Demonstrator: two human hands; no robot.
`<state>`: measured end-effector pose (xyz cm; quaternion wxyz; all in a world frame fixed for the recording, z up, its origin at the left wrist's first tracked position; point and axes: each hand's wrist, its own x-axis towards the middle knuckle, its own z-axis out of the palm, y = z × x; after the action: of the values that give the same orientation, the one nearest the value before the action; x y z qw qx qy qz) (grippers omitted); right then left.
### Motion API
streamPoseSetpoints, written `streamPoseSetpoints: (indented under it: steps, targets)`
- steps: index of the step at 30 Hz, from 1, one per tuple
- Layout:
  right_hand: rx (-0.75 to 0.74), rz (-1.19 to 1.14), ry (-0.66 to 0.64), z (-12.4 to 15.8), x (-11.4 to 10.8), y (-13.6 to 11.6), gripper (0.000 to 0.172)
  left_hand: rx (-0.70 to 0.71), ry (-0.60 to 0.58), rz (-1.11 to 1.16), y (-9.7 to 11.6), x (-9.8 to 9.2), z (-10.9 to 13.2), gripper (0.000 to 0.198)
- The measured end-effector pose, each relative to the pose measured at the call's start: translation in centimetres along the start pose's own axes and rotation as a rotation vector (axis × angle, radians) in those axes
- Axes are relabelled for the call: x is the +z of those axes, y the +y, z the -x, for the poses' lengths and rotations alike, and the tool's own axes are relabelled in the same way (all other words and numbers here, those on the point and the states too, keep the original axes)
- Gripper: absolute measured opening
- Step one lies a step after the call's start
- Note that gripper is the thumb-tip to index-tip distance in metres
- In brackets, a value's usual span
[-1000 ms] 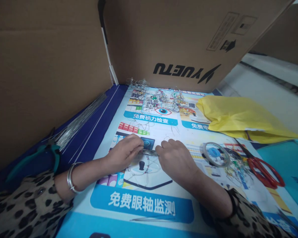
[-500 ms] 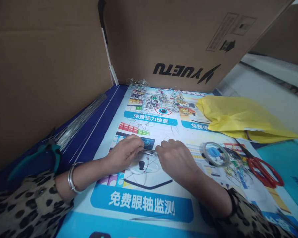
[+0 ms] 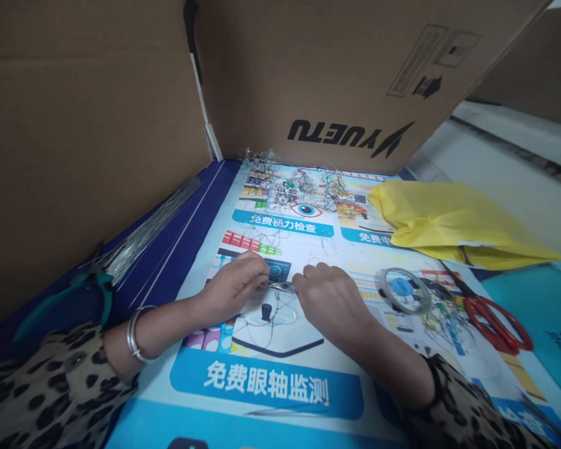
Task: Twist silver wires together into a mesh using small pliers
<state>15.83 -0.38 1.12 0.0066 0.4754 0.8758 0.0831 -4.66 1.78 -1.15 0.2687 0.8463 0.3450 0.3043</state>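
Observation:
My left hand [image 3: 236, 284] and my right hand [image 3: 331, 305] are close together over the printed sheet, knuckles up, each with its fingers pinched. Between them runs a short stretch of thin silvery wire [image 3: 281, 286], one end in either hand. From it a looped, fine wire strand [image 3: 273, 321] with small dark bits on it hangs over the sheet. My fingertips are partly hidden behind the knuckles, so the exact hold cannot be made out.
Teal-handled pliers [image 3: 65, 302] lie left beside a bundle of straight wires [image 3: 144, 234]. To the right are a tape roll [image 3: 406, 291], red-handled scissors [image 3: 498, 324] and a yellow bag [image 3: 458, 218]. Wire tangles [image 3: 330, 187] lie before the cardboard wall [image 3: 280, 75].
The dangling wire strand has swung a little to the left. Both hands keep almost the same place and pinch.

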Motion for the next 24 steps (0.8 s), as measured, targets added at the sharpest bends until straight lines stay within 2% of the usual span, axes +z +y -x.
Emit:
streamPoseSetpoints:
  steps: [11,19,24]
  targets:
    - [0.002,0.030,0.018,0.12,0.02,0.04,0.011,-0.038,0.073,0.000,-0.03,0.10,-0.28,0.017]
    - [0.003,0.050,0.047,0.39,0.17,-0.13,0.011,-0.061,0.064,0.032,-0.05,0.16,-0.26,0.016]
    - [-0.004,0.061,0.056,0.57,0.07,-0.22,0.014,-0.150,0.038,0.154,0.07,-0.01,-0.42,0.015]
